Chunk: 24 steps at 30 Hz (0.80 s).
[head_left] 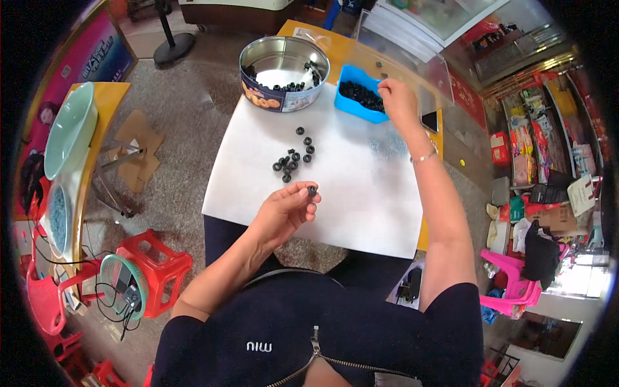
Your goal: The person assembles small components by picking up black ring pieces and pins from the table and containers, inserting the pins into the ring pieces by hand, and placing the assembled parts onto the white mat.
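Observation:
Near the front of the white sheet [238,193], my left hand [287,208] pinches a small black ring-shaped part [312,191] between thumb and fingers. My right hand [400,106] is at the right side of a blue plastic box [362,114], its fingertips closed together over the rim. Whether anything sits between those fingertips is too small to make out. Many little black pieces [361,95] fill the box. Between the hands and the round tin lies a loose group of black ring parts [292,161]. More black parts rest inside the open tin [281,102], against its inner wall.
Small clear bits [387,147] are scattered on the sheet below the box. A dark phone-like object [430,121] lies at the table's right edge. To the left are a red stool [151,267] and a side table with a green basin [72,129]. Shelves of packages stand right.

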{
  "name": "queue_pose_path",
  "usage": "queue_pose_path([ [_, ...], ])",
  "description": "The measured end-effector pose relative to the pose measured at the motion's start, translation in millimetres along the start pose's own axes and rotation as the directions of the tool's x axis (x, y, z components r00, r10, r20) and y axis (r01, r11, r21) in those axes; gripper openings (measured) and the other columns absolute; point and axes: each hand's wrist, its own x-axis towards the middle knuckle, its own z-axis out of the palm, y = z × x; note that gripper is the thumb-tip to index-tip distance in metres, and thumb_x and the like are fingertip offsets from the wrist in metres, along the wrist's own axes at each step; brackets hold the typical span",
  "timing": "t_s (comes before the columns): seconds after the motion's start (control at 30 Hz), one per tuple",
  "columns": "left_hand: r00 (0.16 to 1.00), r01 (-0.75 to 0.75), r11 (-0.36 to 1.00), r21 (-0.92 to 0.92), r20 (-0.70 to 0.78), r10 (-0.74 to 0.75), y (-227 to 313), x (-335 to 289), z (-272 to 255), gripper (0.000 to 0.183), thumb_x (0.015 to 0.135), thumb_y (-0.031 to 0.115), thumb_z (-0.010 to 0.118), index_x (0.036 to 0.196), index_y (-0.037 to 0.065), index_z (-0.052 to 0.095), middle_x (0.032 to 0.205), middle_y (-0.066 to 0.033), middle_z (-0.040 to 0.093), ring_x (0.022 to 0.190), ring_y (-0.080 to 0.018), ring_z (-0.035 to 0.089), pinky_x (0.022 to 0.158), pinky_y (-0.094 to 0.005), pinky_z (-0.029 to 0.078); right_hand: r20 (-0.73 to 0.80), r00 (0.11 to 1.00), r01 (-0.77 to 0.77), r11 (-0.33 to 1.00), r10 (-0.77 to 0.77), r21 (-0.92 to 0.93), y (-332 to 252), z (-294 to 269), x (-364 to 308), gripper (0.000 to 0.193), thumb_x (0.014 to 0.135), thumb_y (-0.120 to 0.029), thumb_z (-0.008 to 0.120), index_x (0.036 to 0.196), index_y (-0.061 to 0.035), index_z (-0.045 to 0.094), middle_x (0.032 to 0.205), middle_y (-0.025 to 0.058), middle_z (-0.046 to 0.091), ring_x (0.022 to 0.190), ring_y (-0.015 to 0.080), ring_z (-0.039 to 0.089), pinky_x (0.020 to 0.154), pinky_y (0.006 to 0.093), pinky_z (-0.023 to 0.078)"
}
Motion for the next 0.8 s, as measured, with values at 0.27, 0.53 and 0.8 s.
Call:
queue_pose_path([
  [0.27, 0.999, 0.018, 1.0, 0.005, -0.039, -0.018, 16.8, -1.4, -12.6, 0.022, 0.093, 0.016, 0.054, 0.11, 0.003, 0.055, 0.092, -0.0052, 0.061, 0.07, -0.0095, 0.057, 0.065, -0.023, 0.049, 0.314, 0.944, -0.1, 0.995, 0.1, -0.017, 29.7, 46.6, 21.3, 0.014, 0.071, -0.016, 0.068, 0.079, -0.0043, 0.066, 0.079, 0.0155, 0.066, 0.075, 0.0316, 0.063, 0.068, 0.0405, 0.048],
  [0.53, 1.0, 0.024, 1.0, 0.017, -0.005, -0.024, 17.2, 1.5, -0.1, 0.022, 0.093, 0.015, 0.053, 0.111, 0.002, 0.053, 0.091, -0.0064, 0.06, 0.07, -0.0104, 0.056, 0.063, -0.0234, 0.048, 0.238, 0.955, -0.239, 0.933, 0.176, 0.269, 17.6, 22.0, 5.9, 0.016, 0.076, -0.009, 0.064, 0.091, -0.0011, 0.063, 0.083, 0.011, 0.067, 0.074, 0.0192, 0.062, 0.068, 0.0316, 0.049],
  [0.8, 0.996, -0.069, 0.995, 0.077, 0.06, 0.064, 18.2, -14.7, 31.4, 0.025, 0.093, 0.02, 0.054, 0.111, 0.002, 0.053, 0.09, -0.0062, 0.059, 0.069, -0.0111, 0.056, 0.062, -0.0242, 0.047, 0.5, 0.863, -0.497, -0.061, 0.075, 0.866, -93.4, -53.9, -114.1, 0.016, 0.087, -0.004, 0.057, 0.102, 0.0002, 0.061, 0.099, 0.012, 0.066, 0.079, 0.0137, 0.06, 0.073, 0.027, 0.048],
])
